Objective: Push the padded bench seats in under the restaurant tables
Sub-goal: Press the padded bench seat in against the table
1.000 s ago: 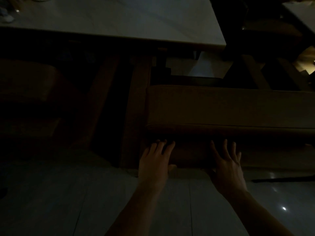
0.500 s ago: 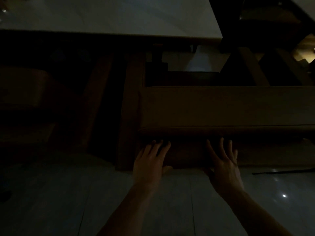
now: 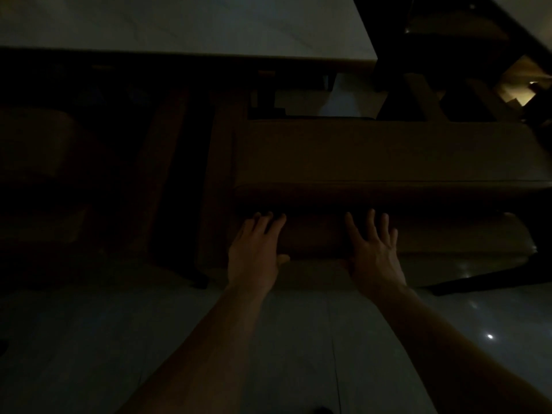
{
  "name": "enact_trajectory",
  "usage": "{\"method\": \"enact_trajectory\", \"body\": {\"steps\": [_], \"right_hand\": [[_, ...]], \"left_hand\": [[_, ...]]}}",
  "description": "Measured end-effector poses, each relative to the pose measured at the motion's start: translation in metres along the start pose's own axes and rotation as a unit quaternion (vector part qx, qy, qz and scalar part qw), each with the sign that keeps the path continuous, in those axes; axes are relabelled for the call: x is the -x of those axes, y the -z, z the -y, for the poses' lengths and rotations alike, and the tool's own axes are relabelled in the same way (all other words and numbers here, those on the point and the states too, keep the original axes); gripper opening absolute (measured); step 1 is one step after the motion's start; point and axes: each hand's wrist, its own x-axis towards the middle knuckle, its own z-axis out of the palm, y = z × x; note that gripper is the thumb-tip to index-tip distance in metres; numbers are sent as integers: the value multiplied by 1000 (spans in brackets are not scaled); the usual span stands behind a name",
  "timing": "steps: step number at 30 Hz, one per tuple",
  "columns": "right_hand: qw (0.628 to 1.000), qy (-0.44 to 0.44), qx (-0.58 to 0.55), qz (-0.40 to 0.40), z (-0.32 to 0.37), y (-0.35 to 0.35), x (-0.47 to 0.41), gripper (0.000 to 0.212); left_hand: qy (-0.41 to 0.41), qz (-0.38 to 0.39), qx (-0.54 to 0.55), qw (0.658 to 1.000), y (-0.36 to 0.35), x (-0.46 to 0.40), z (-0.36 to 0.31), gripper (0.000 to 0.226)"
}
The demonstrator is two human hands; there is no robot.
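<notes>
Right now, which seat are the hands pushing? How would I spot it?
Find the pale table top at the top of the view. Just below its right end lies a long brown padded bench seat on the shiny floor. It is the one with the left hand and right hand flat against its near side.

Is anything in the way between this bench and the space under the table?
Nothing visible blocks it. Both hands, left hand and right hand, lie flat against the front of the padded bench, directly ahead of the table. The gap under the tabletop is very dark, so I cannot rule out a table leg there.
</notes>
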Motion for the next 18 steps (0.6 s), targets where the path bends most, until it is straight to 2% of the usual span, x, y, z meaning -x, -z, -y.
{"method": "enact_trajectory", "body": {"steps": [9,18], "right_hand": [[997,0,-51,55,9,34,34,90],[995,-61,-78,31,0,106,104,99]], "left_hand": [[-2,65,26,998,34,23,-10,89],[-46,66,40,996,103,55,-48,88]]}}
